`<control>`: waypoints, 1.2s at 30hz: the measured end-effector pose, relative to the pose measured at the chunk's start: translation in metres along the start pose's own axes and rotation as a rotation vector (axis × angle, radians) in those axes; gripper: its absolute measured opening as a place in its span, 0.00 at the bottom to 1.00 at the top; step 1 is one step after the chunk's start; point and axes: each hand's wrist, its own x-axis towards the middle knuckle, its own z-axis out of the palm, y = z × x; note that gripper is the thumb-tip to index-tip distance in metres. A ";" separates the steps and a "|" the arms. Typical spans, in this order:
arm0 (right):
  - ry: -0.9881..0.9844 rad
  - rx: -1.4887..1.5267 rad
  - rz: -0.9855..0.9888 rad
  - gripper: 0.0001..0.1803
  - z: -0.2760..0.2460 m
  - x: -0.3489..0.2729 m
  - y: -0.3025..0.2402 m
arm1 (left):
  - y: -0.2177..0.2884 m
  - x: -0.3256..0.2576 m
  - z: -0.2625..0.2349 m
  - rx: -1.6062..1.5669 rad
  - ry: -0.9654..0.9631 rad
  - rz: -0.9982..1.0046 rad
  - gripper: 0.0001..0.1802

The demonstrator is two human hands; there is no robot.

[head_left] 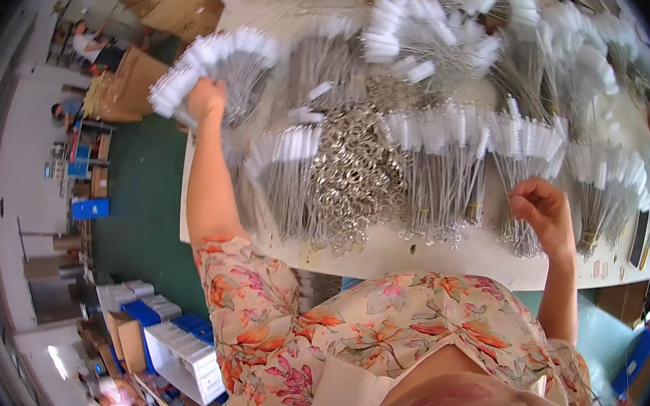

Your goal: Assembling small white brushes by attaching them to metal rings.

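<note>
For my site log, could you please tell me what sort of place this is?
Probably a small factory assembly room: bundles of white-tipped wire brushes cover the white worktable, a heap of silver metal rings lies among them, and brown cardboard cartons stand behind.

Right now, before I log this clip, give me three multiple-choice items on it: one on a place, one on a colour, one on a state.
1. Where is the pile of metal rings?
A. On the table, between brush bundles
B. On the floor
C. In a blue bin

2. What colour are the brush tips?
A. Red
B. White
C. Green

3. What is the left hand doing?
A. Resting flat and empty on the table
B. Holding up a bundle of brushes
C. Hanging at the person's side

Answers:
1 A: the rings lie heaped on the white table with wire brushes on either side.
2 B: every bundle ends in white bristles.
3 B: the left hand is raised and closed on a fanned bundle, while the right hand touches the stems of another bundle.
</note>
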 end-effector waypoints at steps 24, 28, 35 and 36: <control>0.181 -1.030 -0.243 0.11 -0.012 0.214 -0.048 | 0.091 -0.032 0.028 -0.564 -0.314 0.365 0.15; 0.460 -1.001 -0.411 0.10 -0.009 0.219 -0.043 | 0.076 -0.030 0.022 -0.605 -0.362 0.255 0.15; 0.106 -0.631 -0.144 0.14 -0.043 0.247 -0.026 | 0.093 -0.055 -0.017 -0.929 -0.484 0.046 0.14; 0.099 -0.628 -0.151 0.14 -0.040 0.247 -0.030 | 0.093 -0.056 -0.019 -0.927 -0.476 0.041 0.14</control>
